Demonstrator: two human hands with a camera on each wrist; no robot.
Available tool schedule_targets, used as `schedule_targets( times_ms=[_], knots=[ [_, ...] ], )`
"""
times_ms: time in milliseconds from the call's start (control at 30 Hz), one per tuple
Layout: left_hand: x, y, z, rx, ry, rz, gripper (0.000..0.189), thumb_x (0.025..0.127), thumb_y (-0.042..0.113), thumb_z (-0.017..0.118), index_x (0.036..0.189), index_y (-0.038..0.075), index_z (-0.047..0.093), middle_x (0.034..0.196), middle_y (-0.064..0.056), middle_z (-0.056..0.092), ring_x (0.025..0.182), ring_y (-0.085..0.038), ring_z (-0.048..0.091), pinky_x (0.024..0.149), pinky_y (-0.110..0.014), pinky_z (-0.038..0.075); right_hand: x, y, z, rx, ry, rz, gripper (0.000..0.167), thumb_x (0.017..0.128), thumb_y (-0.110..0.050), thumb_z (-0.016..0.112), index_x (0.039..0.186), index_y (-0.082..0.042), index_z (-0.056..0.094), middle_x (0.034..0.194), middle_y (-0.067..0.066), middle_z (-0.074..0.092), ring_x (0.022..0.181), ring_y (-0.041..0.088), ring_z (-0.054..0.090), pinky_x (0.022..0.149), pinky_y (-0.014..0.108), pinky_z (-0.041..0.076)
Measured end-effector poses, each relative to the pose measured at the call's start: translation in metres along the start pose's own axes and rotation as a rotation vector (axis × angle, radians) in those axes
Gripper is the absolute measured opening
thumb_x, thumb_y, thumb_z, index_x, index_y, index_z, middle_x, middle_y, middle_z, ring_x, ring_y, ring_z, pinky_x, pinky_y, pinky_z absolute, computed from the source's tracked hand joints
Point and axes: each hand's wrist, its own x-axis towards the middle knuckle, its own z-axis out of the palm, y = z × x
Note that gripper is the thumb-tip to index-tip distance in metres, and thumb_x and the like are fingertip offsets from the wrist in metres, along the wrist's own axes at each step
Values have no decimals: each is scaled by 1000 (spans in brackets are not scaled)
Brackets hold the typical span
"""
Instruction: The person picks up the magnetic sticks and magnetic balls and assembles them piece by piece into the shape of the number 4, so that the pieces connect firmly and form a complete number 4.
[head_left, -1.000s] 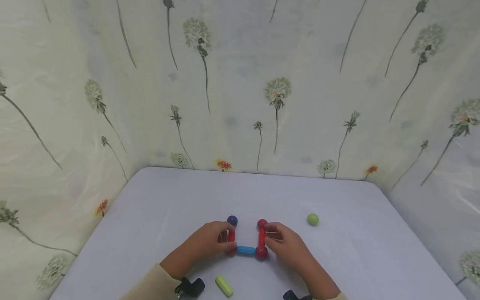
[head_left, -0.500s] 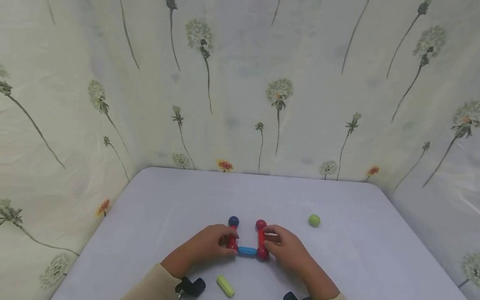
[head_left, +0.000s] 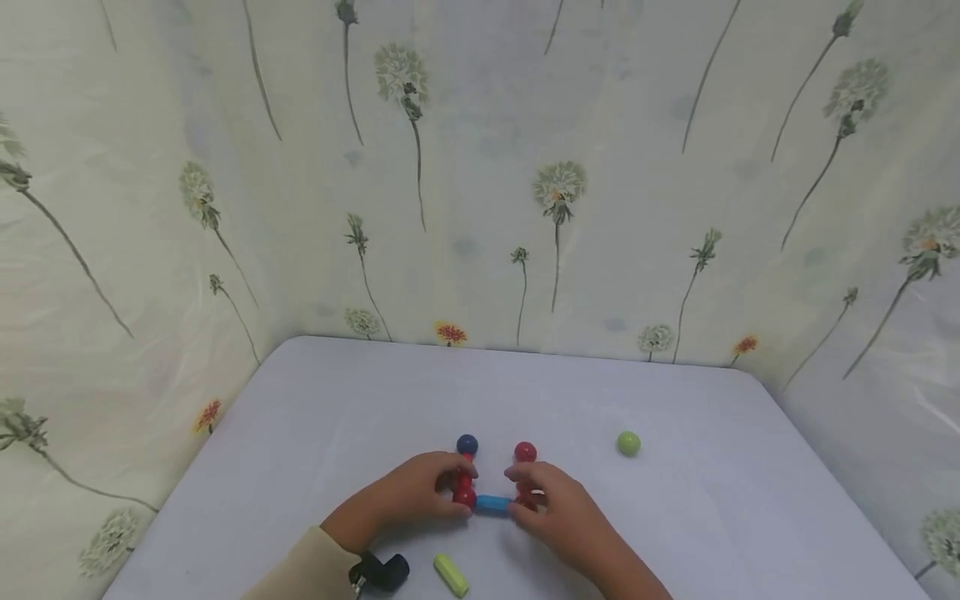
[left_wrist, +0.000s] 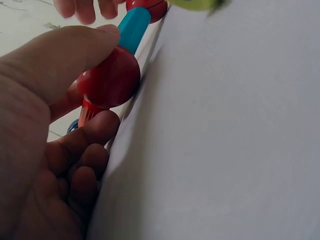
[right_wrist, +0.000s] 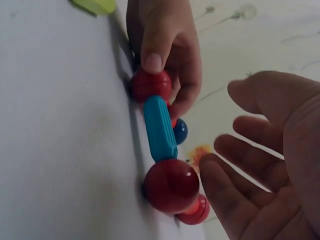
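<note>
A U-shaped figure of toy balls and rods lies on the white table. Its blue rod joins the left red ball to the right red ball. From each of these a red rod runs toward the back, the left one ending in a dark blue ball, the right one in another red ball. My left hand pinches the left red ball between thumb and fingers. Beside the right corner, my right hand has its fingers spread and loosely bent, apart from the pieces in the right wrist view.
A light green ball lies farther right on the table. Nearer the front is a yellow-green rod, close to the black wrist device. Flower-printed cloth rises behind the table and at both sides.
My right hand has let go of the right red rod and shifted a little left and nearer, now partly covering the right corner. The left hand stays nearly in place.
</note>
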Motion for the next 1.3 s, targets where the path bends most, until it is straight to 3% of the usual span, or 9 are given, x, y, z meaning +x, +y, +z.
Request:
schedule_targets(
  times_ms=[233, 433, 533, 667, 867, 1133, 1300],
  knots=[
    [1, -3, 0, -39, -1, -1, 46, 82, 42, 89, 122, 40, 66, 105, 18, 63, 100, -8, 56, 90, -33, 52, -10, -5, 10, 24, -167, -100, 39, 90, -35, 82, 126, -24, 70, 117, -11, 71, 106, 9, 67, 95, 38, 59],
    [2, -5, 1, -27, 7, 24, 47, 83, 40, 89, 123, 40, 65, 104, 18, 62, 99, -8, 56, 87, -29, 52, -15, -12, 21, 108, -298, -97, 39, 88, -28, 84, 125, -24, 71, 117, -12, 71, 105, 7, 68, 91, 33, 60],
    [1, -3, 1, -46, -4, 2, 46, 82, 38, 90, 122, 39, 66, 103, 18, 63, 98, -8, 57, 87, -29, 53, -16, -16, 27, 121, -346, -107, 44, 86, -24, 87, 127, -23, 71, 118, -13, 70, 104, 5, 67, 92, 33, 60],
    [0, -1, 0, -73, -13, -21, 46, 81, 37, 91, 120, 38, 66, 104, 17, 63, 99, -8, 58, 89, -30, 55, -15, -19, 36, 118, -381, -109, 48, 82, -21, 89, 126, -25, 71, 115, -14, 69, 101, 3, 65, 92, 32, 60],
    [0, -2, 0, -69, -10, -12, 45, 82, 38, 90, 119, 38, 66, 106, 18, 64, 100, -8, 58, 91, -31, 55, -11, -16, 49, 94, -445, -127, 45, 87, -23, 86, 129, -26, 70, 113, -17, 69, 97, 2, 62, 90, 28, 58],
    [0, -3, 0, -69, -7, -2, 45, 82, 38, 90, 120, 37, 66, 106, 17, 63, 100, -9, 56, 89, -32, 53, -6, -10, 59, -74, -483, -338, 38, 93, -21, 80, 131, -23, 72, 112, -17, 72, 95, -5, 61, 86, 20, 56],
    [0, -3, 0, -70, -7, 7, 45, 82, 39, 90, 121, 37, 66, 104, 16, 62, 99, -9, 56, 87, -30, 52, -8, -9, 59, -158, -465, -387, 34, 96, -23, 77, 130, -22, 73, 105, -18, 69, 91, -7, 58, 84, 17, 54]
  ],
)
